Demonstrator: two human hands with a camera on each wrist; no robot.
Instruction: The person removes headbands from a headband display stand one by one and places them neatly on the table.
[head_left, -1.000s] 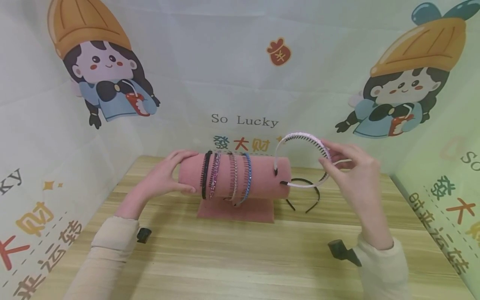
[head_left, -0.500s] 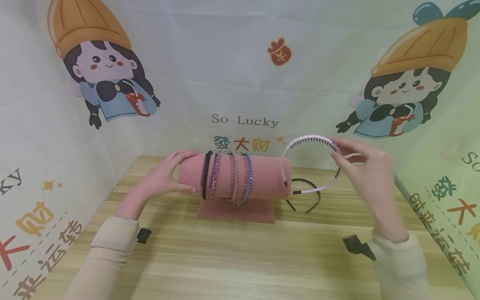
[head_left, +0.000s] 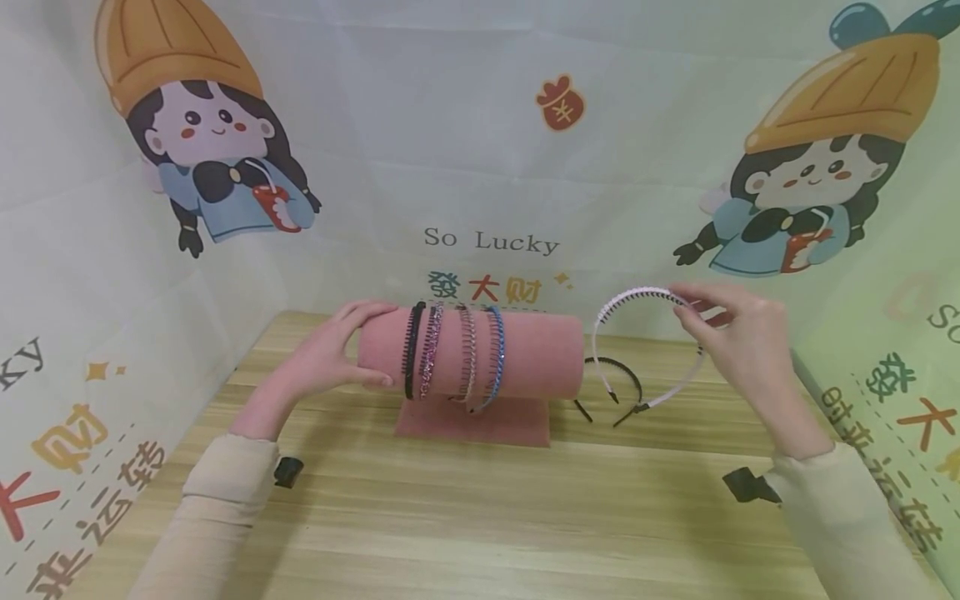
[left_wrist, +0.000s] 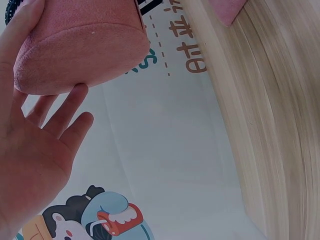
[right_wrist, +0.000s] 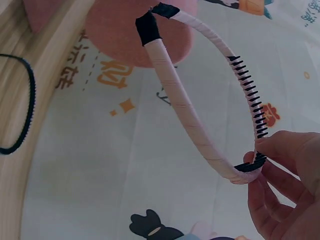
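A pink velvet headband stand (head_left: 540, 354) with a thick roll on a flat foot stands on the table. My left hand (head_left: 318, 358) grips the roll's left end, thumb in front and fingers over the back; its round end face (left_wrist: 85, 57) shows in the left wrist view. To the right of the roll, my right hand (head_left: 742, 346) pinches a pale pink toothed headband (head_left: 596, 337) in the air, its black-tipped ends pointing down toward the roll. Around the roll sit a black headband (head_left: 410, 354), a glittery purple-pink one (head_left: 430, 354), a pale beaded one (head_left: 469, 354) and a blue one (head_left: 497, 354).
A thin black headband (head_left: 636, 383) lies on the wooden table (head_left: 480, 517) just right of the stand. A printed white cloth (head_left: 420, 150) rises behind and at both sides. Black wrist devices (head_left: 288, 471) show near the sleeves.
My right hand has drawn the pale pink headband rightward and slightly down, so its ends, which overlapped the roll's right end, now stand apart from it. My left hand has not moved.
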